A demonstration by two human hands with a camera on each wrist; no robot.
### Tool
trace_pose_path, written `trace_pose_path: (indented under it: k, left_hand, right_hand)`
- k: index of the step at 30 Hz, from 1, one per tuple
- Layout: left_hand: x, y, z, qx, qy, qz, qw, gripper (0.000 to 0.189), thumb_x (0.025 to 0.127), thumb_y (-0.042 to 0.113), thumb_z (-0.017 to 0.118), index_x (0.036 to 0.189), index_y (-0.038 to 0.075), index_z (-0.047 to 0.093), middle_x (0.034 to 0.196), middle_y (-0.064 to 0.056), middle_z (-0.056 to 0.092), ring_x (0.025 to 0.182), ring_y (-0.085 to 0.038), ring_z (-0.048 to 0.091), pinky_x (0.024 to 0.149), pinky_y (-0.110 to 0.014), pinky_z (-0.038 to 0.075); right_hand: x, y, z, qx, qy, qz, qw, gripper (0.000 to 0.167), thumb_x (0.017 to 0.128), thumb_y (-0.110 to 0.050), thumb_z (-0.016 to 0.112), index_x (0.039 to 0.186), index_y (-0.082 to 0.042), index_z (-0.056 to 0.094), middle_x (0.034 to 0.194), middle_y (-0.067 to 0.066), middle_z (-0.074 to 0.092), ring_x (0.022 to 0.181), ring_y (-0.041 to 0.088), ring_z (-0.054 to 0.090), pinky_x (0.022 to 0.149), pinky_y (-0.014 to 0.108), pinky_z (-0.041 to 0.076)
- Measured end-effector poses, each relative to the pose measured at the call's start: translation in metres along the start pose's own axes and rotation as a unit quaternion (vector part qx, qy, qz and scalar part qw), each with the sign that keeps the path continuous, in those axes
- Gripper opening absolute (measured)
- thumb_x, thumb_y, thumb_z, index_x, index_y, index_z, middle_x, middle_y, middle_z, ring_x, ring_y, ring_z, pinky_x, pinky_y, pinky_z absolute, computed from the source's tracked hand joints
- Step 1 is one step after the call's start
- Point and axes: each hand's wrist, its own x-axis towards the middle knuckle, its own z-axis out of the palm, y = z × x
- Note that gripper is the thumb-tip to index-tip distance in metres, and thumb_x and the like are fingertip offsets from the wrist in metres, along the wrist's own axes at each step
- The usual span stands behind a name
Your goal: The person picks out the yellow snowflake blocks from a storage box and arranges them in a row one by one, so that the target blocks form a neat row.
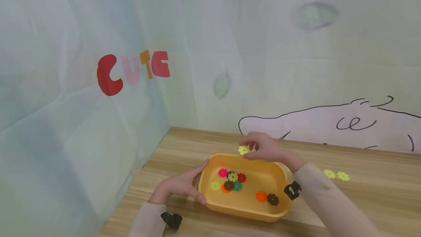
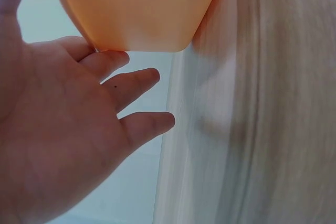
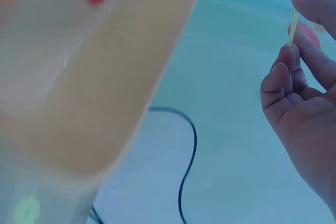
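A yellow plastic basin [image 1: 246,213] stands on the wooden table, holding several flower-shaped discs such as a pink disc [image 1: 223,172], a teal disc [image 1: 237,186] and a dark brown disc [image 1: 273,199]. Against the basin's left end rests my left hand [image 1: 179,185], thumb and forefinger spread; the left wrist view shows its other fingers fairly straight beside the basin wall. My right hand [image 1: 266,147] is raised over the far rim and pinches a yellow-green flower disc [image 1: 243,150] between thumb and forefinger. Edge-on, that disc [image 3: 292,30] appears thin in the right wrist view.
Two yellow-green discs [image 1: 336,175] lie on the table to the right of the basin. Another yellow-green disc [image 1: 287,169] is partly hidden behind my right wrist. Pale fabric walls [image 1: 197,46] with printed letters and drawings border the table's left and far sides.
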Motion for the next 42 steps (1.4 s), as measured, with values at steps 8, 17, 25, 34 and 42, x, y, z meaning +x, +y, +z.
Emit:
trace_pose_path:
  k: [8,17,25,34,42]
  left_hand:
    - [0.0,-0.002,0.0,0.005,0.005,-0.001,1.0,0.126,0.067,0.044,0.086,0.155,0.009,0.004,0.161,-0.013,0.007,0.147,-0.035,0.012,0.115,-0.057,0.018]
    - [-0.001,-0.001,0.0,0.001,0.015,-0.017,0.9997,0.127,0.065,0.046,0.087,0.156,0.011,0.005,0.161,-0.014,0.01,0.146,-0.036,0.014,0.114,-0.059,0.019]
    - [-0.001,-0.002,0.001,-0.01,0.026,-0.021,0.9994,0.125,0.064,0.045,0.088,0.156,0.012,0.009,0.16,-0.016,0.014,0.146,-0.038,0.015,0.113,-0.061,0.019]
    - [0.0,-0.001,0.002,-0.009,0.022,-0.021,0.9995,0.126,0.064,0.047,0.087,0.156,0.013,0.008,0.161,-0.015,0.014,0.146,-0.038,0.015,0.113,-0.061,0.019]
    - [-0.001,0.0,0.002,-0.01,0.022,-0.021,0.9995,0.126,0.065,0.045,0.087,0.156,0.012,0.007,0.161,-0.015,0.014,0.146,-0.037,0.015,0.113,-0.061,0.019]
  right_hand:
    - [-0.054,0.028,-0.04,-0.057,0.062,0.065,0.9943,0.032,0.084,-0.017,0.074,0.113,-0.006,0.067,0.096,-0.001,0.062,0.085,0.015,0.054,0.073,0.025,0.052]
    - [-0.122,0.074,-0.071,-0.081,0.121,0.136,0.9799,0.037,0.084,-0.015,0.074,0.115,0.001,0.064,0.095,0.005,0.06,0.083,0.014,0.054,0.068,0.022,0.052]
    - [-0.17,0.121,-0.086,-0.079,0.116,0.231,0.9628,0.046,0.089,-0.021,0.07,0.12,0.011,0.058,0.111,0.026,0.059,0.093,0.026,0.057,0.069,0.033,0.051]
    - [-0.209,0.166,-0.092,-0.088,0.113,0.258,0.9556,0.044,0.09,-0.015,0.066,0.117,0.018,0.055,0.112,0.037,0.058,0.095,0.045,0.06,0.078,0.051,0.053]
    - [-0.227,0.185,-0.087,-0.104,0.08,0.285,0.9497,0.045,0.09,-0.017,0.064,0.115,0.02,0.054,0.108,0.042,0.057,0.093,0.049,0.06,0.078,0.06,0.05]
